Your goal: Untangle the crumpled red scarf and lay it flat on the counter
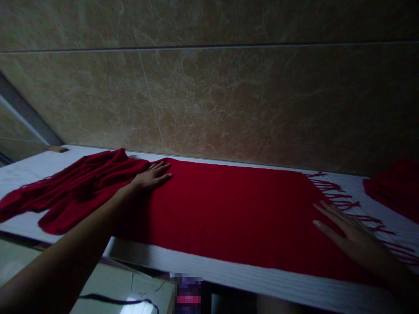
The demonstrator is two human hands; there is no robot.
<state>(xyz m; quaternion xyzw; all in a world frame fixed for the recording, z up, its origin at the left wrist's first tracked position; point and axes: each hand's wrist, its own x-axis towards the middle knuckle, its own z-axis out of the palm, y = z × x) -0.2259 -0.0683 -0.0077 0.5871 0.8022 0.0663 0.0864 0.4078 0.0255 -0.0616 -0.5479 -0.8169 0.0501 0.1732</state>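
Observation:
A red scarf (229,209) with a fringed right end lies along a narrow white table. Its middle and right part is spread flat, while the left part is bunched in loose folds. My left hand (151,176) rests on the cloth where the flat part meets the folds, fingers spread. Near the fringe, my right hand (348,233) lies palm down over the scarf's right end, its fingers stretched out. Neither hand grips the cloth.
Another heap of red cloth (396,187) sits on the white table (209,261) at the far right. A tiled wall (209,96) stands right behind the table. A small brown block (56,148) is at the left back corner. A dark cable (114,300) runs across the floor below.

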